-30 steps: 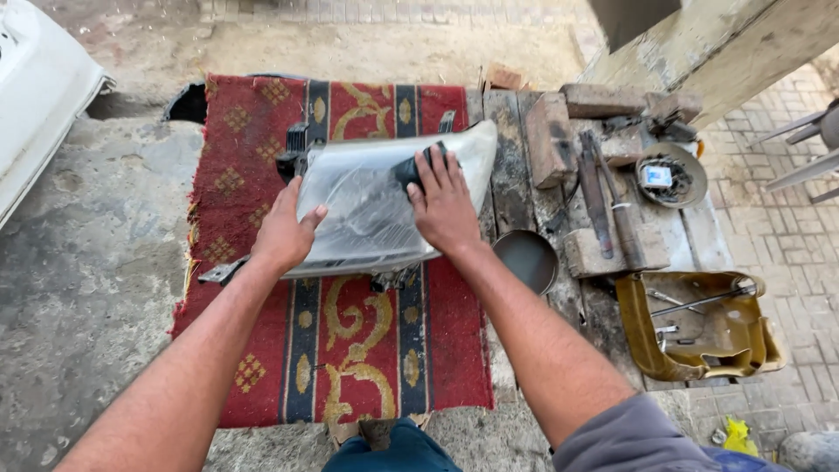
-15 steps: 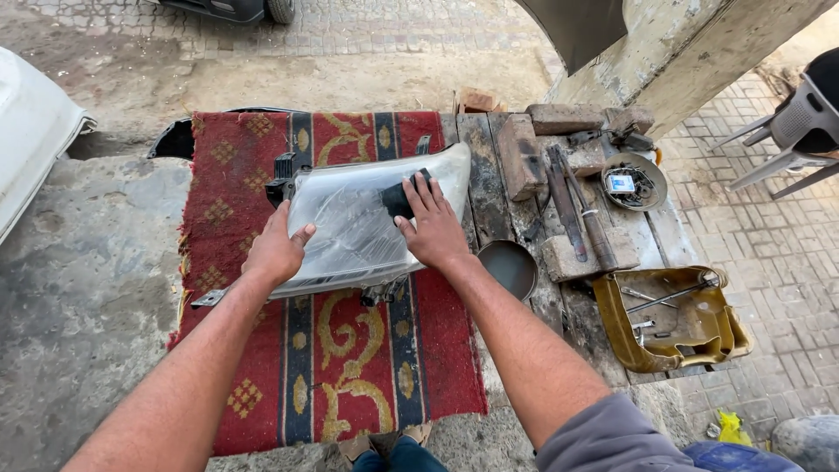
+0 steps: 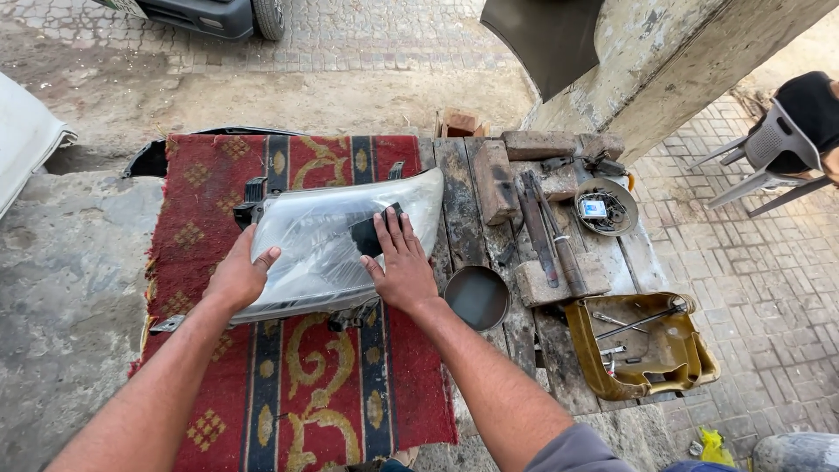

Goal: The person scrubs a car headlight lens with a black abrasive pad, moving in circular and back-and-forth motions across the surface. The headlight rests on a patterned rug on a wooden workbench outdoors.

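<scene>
The right hand [image 3: 404, 269] hides most of a dark pad [image 3: 365, 234]; the vehicle [image 3: 210, 16] is cropped.

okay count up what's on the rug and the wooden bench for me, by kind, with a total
Headlight, under the left hand and right hand: 1
Dark pad under the right hand: 1
Round bowls (dark bowl, parts dish): 2
Yellow cut-open container of tools: 1
Bricks or blocks (long brick, flat brick, small block): 3
Total: 8
</scene>
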